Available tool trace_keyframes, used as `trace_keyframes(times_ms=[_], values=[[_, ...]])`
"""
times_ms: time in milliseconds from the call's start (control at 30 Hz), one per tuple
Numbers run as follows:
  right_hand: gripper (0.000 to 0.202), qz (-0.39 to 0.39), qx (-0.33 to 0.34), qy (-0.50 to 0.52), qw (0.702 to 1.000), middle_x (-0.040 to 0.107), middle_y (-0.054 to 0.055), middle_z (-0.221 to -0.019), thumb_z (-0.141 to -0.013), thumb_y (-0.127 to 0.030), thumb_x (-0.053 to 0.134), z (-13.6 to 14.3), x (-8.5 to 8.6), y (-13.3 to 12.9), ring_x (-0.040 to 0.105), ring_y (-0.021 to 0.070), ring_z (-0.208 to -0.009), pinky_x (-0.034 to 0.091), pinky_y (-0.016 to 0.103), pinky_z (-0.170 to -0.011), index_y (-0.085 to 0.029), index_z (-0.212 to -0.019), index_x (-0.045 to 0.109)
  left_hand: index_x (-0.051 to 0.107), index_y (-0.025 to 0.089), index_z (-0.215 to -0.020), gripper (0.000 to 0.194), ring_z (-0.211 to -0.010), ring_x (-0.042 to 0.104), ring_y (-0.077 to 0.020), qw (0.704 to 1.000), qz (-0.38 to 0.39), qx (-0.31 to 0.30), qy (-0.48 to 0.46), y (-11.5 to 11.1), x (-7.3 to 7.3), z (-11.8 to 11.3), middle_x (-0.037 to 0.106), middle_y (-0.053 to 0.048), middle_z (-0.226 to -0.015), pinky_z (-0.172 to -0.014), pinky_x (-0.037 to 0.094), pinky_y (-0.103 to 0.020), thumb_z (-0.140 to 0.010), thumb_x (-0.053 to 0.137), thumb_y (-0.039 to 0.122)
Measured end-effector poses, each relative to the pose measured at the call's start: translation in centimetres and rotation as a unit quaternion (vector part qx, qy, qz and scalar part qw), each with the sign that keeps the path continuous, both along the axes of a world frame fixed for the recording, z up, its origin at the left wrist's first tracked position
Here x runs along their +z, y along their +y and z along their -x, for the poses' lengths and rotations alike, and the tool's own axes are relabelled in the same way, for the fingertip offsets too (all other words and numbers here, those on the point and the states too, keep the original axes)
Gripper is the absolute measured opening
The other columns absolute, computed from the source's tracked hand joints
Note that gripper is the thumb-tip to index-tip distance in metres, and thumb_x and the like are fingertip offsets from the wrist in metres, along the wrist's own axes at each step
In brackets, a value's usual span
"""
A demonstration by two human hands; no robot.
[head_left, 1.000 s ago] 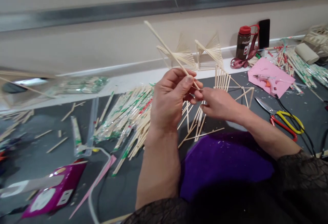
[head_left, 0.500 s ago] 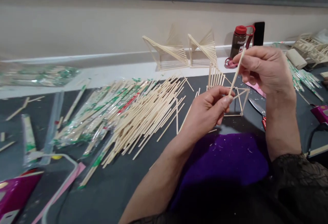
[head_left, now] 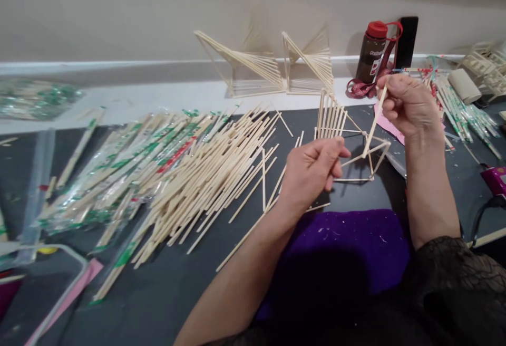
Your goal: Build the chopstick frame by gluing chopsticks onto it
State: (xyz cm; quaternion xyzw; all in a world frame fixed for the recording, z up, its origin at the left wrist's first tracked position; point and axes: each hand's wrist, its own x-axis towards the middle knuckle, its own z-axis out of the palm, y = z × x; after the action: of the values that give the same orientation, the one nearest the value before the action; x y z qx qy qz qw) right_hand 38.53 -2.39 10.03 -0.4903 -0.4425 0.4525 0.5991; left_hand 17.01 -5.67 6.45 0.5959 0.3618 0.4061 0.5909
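Note:
My right hand [head_left: 409, 106] pinches the upper end of a thin wooden chopstick [head_left: 375, 122], which slants down to the left. My left hand [head_left: 316, 166] is apart from that stick, fingers curled and thumb against them, with nothing seen in it. Just behind the hands, a small open frame of glued sticks [head_left: 371, 169] stands on the dark table, a fan of upright sticks [head_left: 330, 116] at its back left. The left hand hides part of this frame. Left of my forearm lies a large heap of loose wooden chopsticks [head_left: 213, 177].
Wrapped chopsticks [head_left: 118, 166] lie left of the heap. Two finished twisted stick models [head_left: 253, 66] stand against the wall, near a red-capped bottle [head_left: 371, 53] and a phone [head_left: 406, 45]. Purple cloth [head_left: 356, 230] lies before me. More wrapped sticks [head_left: 454, 106] are at right.
My left hand has let go of the chopstick's lower end and moved slightly left and down. The right hand keeps the stick. The view has shifted a little to the right.

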Motion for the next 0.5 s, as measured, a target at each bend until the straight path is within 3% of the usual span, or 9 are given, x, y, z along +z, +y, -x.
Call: trace_keyframes(times_ms=[100,200,333,500], values=[[0.011,0.056,-0.036,-0.016,0.998,0.063,-0.003,-0.063,-0.082,-0.024,0.070,-1.0,-1.4,1.0,0.054,0.0015,-0.047,0.032,0.013,-0.037,-0.020,-0.072,0.066,0.071,0.021,-0.074,0.017,-0.043,0.047,-0.0067,0.994,-0.073,0.073,0.040,1.3,-0.8,0.8,0.061,0.003,-0.056,-0.043,0.037,-0.021,-0.083,0.069,0.035],[0.011,0.072,-0.043,-0.035,0.996,0.063,-0.002,-0.063,-0.080,-0.026,0.073,-1.4,-2.9,1.6,0.055,0.0037,-0.047,0.035,0.014,-0.037,-0.019,-0.076,0.065,0.073,0.021,-0.076,0.004,-0.055,0.055,-0.0098,0.982,-0.136,0.080,0.104,1.6,-2.3,1.6,0.069,0.001,-0.067,-0.052,0.044,-0.023,-0.077,0.072,0.025],[0.018,0.086,-0.024,-0.069,0.994,0.064,0.000,-0.064,-0.080,-0.031,0.076,-1.5,-4.3,2.0,0.056,0.0058,-0.046,0.035,0.015,-0.035,-0.019,-0.078,0.064,0.074,0.023,-0.085,0.007,-0.054,0.053,-0.0097,0.963,-0.209,0.060,0.158,0.4,-5.0,2.2,0.069,0.000,-0.071,-0.055,0.045,-0.025,-0.080,0.070,0.026],[0.019,0.119,0.010,-0.072,0.990,0.064,0.000,-0.062,-0.080,-0.030,0.077,-0.8,-4.9,2.6,0.056,0.0057,-0.045,0.035,0.014,-0.034,-0.018,-0.075,0.063,0.072,0.024,-0.094,0.013,-0.054,0.052,-0.0106,0.926,-0.309,0.094,0.197,-0.6,-7.4,2.0,0.068,-0.001,-0.074,-0.056,0.046,-0.026,-0.082,0.074,0.029]])
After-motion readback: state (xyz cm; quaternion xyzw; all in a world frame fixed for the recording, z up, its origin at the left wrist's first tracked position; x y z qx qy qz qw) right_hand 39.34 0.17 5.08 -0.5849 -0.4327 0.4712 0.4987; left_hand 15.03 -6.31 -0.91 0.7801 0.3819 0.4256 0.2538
